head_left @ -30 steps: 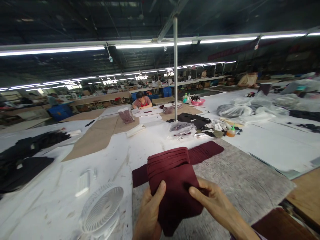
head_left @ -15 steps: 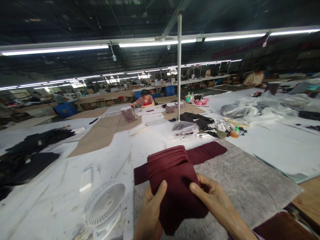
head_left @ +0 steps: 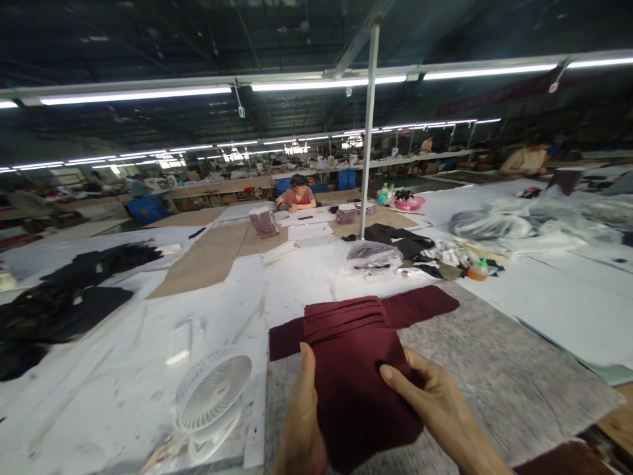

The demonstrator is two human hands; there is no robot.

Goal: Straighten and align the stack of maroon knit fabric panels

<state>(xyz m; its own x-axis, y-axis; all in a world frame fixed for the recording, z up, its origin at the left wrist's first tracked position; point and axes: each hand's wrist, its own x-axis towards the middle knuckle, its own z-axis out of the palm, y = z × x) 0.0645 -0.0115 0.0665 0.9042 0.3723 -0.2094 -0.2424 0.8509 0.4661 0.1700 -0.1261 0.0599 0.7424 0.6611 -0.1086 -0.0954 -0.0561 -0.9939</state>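
Observation:
Between my hands is a stack of maroon fabric pieces [head_left: 363,382], with its far edges fanned out in steps. My left hand [head_left: 301,415] grips the stack along its left side, thumb upright against the edge and fingers hidden behind. From the right, my right hand [head_left: 435,402] pinches the stack with its thumb lying on the top piece and its fingers underneath. Just beyond the stack, a row of overlapping maroon pieces [head_left: 420,305] lies on a grey patterned board [head_left: 487,356]. A darker maroon piece [head_left: 285,339] shows at the left end of that row.
A white fan [head_left: 215,392] stands to the left. Dark garments [head_left: 93,290] lie farther left. A metal pole [head_left: 368,132] rises beyond plastic bags [head_left: 373,254], dark scraps and an orange bottle [head_left: 477,269]. Across the table sits a co-worker [head_left: 297,194].
My left thumb has moved off the top piece to the stack's left edge. The stack is turned a little straighter. The whole view has shifted, so the surroundings appear farther right.

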